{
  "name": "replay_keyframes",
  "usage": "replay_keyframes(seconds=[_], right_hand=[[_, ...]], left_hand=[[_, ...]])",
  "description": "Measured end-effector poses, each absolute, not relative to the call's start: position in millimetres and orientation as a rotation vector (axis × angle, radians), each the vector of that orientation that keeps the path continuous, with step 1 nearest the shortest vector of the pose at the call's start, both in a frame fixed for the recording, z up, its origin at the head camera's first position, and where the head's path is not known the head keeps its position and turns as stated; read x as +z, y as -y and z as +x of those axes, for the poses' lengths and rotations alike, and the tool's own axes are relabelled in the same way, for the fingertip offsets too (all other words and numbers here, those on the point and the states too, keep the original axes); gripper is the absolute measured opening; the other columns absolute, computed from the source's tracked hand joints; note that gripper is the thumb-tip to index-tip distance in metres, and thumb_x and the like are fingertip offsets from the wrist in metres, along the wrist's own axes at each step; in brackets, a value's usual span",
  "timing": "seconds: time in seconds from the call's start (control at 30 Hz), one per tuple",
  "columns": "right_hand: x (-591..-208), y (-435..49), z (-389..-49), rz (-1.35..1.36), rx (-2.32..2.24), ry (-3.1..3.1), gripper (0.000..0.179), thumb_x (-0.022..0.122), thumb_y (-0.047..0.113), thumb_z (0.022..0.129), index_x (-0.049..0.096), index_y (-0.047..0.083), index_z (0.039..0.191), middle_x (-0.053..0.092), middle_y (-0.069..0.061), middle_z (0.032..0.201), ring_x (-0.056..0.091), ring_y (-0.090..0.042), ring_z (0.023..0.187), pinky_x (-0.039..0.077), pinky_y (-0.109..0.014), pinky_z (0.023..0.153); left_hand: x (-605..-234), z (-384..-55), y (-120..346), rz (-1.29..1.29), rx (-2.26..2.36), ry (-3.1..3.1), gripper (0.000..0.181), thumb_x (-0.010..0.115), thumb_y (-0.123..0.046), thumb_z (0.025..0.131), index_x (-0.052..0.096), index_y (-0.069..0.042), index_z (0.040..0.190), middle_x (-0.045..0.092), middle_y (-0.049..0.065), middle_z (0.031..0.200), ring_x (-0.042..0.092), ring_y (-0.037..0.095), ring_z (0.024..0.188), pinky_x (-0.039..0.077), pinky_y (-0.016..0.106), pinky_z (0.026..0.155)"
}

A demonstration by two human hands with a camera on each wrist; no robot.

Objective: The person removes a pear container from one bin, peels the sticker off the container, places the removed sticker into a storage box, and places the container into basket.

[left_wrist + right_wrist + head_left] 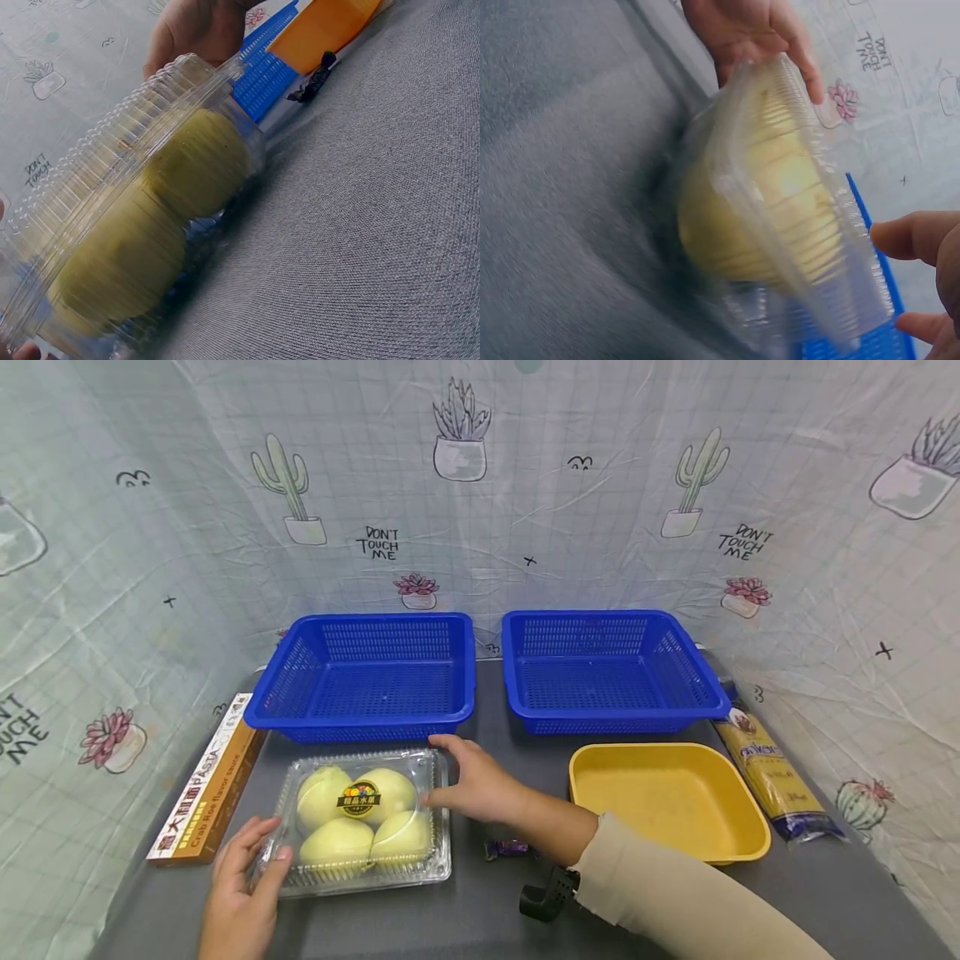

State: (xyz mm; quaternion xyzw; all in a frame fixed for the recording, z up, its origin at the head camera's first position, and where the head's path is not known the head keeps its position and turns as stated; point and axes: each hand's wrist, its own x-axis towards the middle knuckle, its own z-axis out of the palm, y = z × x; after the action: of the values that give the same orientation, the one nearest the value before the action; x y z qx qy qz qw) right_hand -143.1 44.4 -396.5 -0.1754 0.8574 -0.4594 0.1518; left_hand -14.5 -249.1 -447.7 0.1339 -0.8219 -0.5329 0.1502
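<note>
A clear plastic clamshell box (315,878) lies on the grey table at left of centre. Inside sit several pale yellow round fruits (335,843) that look like small melons, under a dark label (358,798). My left hand (243,881) is at the box's near left corner, thumb and fingers spread along its side. At the right side is my right hand (480,781), thumb and index finger apart over the lid's edge. The right wrist view shows the right fingertips (900,238) close beside the lid; contact is hard to tell.
Two blue baskets (360,722) (615,714) stand at the back. A yellow tray (667,752) is at right, near a yellow pasta bag (780,777). A pasta box (206,785) lies at left. A small purple wrapped candy (510,849) lies near my right forearm.
</note>
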Motion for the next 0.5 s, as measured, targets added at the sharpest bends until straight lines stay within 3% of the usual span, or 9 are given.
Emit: replay_keyframes(seconds=[0.23,0.5], right_hand=[[-375,-42,-149,-0.625,-1.101,-2.547,0.074,0.084,0.029,0.088,0.055,0.014,0.154,0.05,-0.016,0.158,0.05,-0.035,0.143,0.043,-0.054,0.115],[-361,-33,-150,-0.773,-0.776,-2.651,0.054,0.08,0.038,0.093,0.068,0.018,0.142,0.058,-0.011,0.151,0.056,-0.035,0.135,0.049,-0.049,0.107]], left_hand=[[-446,-14,249,0.404,-1.544,2.366,0.043,0.066,-0.012,0.107,0.056,0.0,0.147,0.031,0.016,0.167,0.035,0.034,0.148,0.027,0.01,0.111],[-453,-14,247,0.397,-1.509,2.353,0.042,0.068,-0.011,0.105,0.058,-0.003,0.145,0.037,0.014,0.165,0.034,0.011,0.144,0.023,0.023,0.119]])
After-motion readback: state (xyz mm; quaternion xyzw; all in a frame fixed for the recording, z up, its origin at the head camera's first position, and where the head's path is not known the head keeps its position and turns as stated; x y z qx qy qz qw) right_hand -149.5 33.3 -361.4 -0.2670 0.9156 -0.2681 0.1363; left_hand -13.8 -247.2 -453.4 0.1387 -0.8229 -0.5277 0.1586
